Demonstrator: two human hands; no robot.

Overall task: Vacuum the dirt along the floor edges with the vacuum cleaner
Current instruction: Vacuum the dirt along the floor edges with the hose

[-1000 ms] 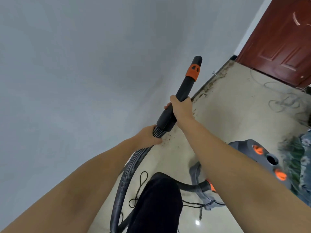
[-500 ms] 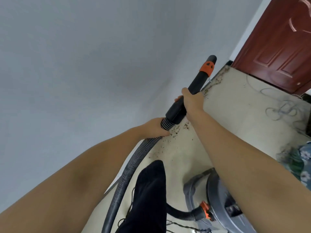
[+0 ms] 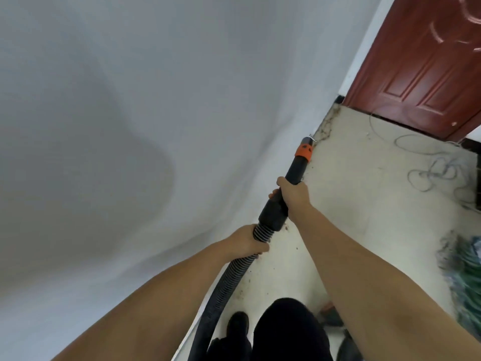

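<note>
Black trousers (image 3: 289, 332) nearest; my left hand (image 3: 247, 243) grips the hose (image 3: 223, 285), my right hand (image 3: 294, 194) grips the wand (image 3: 294, 173), tip at the wall (image 3: 130, 126) edge. Pale floor (image 3: 364, 204), dirt (image 3: 326, 126) along it, red door (image 3: 421, 66) beyond.

1. I see the wall (image 3: 130, 126) hard against the nozzle's (image 3: 303, 149) left; no passage there.
2. Right of the nozzle, bare floor (image 3: 364, 204) lies open.
3. Beyond the nozzle, dirt (image 3: 326, 126), then the door (image 3: 421, 74) blocks.
4. Loose wire (image 3: 432, 173) lies far right of it.

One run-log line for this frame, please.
stage: vacuuming wall edge | right hand: grips black wand | left hand: grips ribbed hose | nozzle tip: at dirt by wall
</note>
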